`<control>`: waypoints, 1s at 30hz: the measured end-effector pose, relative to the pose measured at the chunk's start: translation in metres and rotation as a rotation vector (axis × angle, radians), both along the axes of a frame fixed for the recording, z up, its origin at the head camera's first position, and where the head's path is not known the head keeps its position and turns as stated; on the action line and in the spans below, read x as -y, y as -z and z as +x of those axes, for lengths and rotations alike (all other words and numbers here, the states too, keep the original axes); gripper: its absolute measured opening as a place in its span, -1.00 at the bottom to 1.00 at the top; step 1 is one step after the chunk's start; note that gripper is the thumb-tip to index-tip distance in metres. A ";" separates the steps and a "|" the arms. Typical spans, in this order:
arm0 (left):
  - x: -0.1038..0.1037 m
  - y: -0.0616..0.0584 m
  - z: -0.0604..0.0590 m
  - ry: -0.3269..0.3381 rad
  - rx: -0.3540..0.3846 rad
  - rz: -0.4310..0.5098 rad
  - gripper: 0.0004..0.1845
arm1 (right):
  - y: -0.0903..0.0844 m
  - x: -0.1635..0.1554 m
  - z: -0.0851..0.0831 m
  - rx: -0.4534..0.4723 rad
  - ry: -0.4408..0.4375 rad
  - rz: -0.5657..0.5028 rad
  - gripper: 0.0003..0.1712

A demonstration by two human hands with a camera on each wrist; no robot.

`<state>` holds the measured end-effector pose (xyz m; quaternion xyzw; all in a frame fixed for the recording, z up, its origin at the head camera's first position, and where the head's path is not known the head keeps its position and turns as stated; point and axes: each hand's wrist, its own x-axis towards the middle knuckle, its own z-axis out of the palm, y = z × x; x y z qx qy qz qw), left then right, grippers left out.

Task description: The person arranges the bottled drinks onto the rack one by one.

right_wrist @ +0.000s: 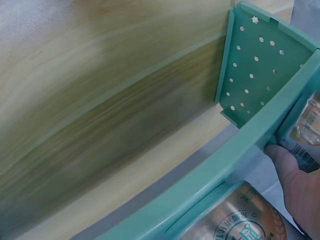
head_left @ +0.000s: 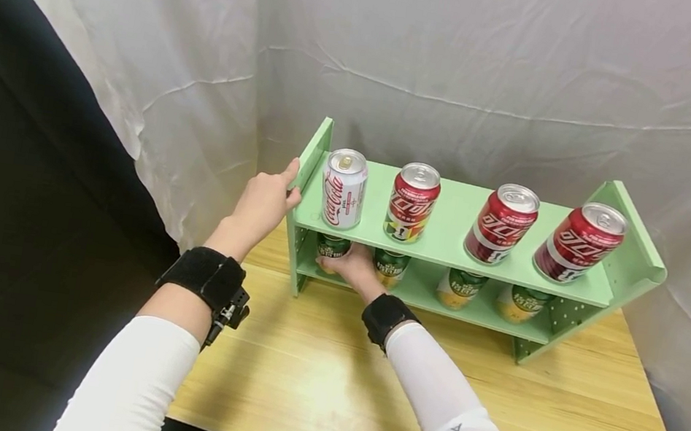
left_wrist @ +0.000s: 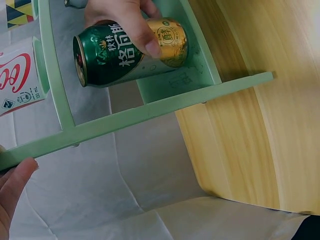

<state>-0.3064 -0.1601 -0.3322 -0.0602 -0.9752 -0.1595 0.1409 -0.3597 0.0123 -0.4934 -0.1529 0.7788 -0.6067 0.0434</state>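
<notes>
A green two-tier shelf [head_left: 450, 223] stands on a wooden table [head_left: 327, 390]. Its top tier carries a white cola can [head_left: 343, 189] and three red cans [head_left: 412, 203]. Green-and-gold cans [head_left: 459, 287] line the lower tier. My left hand [head_left: 265, 197] grips the shelf's left side panel. My right hand [head_left: 348, 264] reaches into the lower tier and holds the leftmost green can [head_left: 332, 247]. In the left wrist view the right hand's fingers [left_wrist: 131, 25] wrap that green can [left_wrist: 125, 55] inside the shelf frame [left_wrist: 150, 112]. The right wrist view shows the shelf rail [right_wrist: 240, 150] and a gold can [right_wrist: 240, 222].
White cloth [head_left: 474, 57] hangs close behind and to both sides of the shelf. Dark fabric [head_left: 3, 197] lies to the left of the table. The shelf's perforated right side panel [right_wrist: 255, 65] stands on the wood. Bare tabletop stretches in front of the shelf.
</notes>
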 end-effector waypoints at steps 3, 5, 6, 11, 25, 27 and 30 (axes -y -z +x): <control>-0.002 -0.001 0.000 -0.001 0.002 0.009 -0.39 | -0.002 -0.002 0.000 -0.004 0.000 0.025 -0.01; -0.003 -0.002 0.000 -0.004 -0.002 0.014 -0.39 | -0.005 -0.003 0.001 -0.018 0.005 0.062 0.01; -0.003 -0.003 0.000 -0.005 -0.001 0.017 -0.39 | -0.006 -0.003 0.001 -0.022 0.008 0.081 0.02; -0.006 -0.004 -0.002 0.006 0.011 0.021 -0.39 | -0.009 -0.006 0.006 -0.043 0.032 0.085 0.10; -0.005 -0.003 -0.001 0.024 -0.030 0.009 -0.40 | -0.011 -0.015 0.065 -0.087 0.173 0.247 0.26; -0.003 -0.001 0.000 0.019 -0.024 0.014 -0.40 | -0.013 -0.018 0.076 -0.073 0.154 0.265 0.28; 0.002 0.001 0.001 0.010 0.004 0.028 -0.39 | -0.012 -0.024 0.090 -0.088 0.106 0.301 0.29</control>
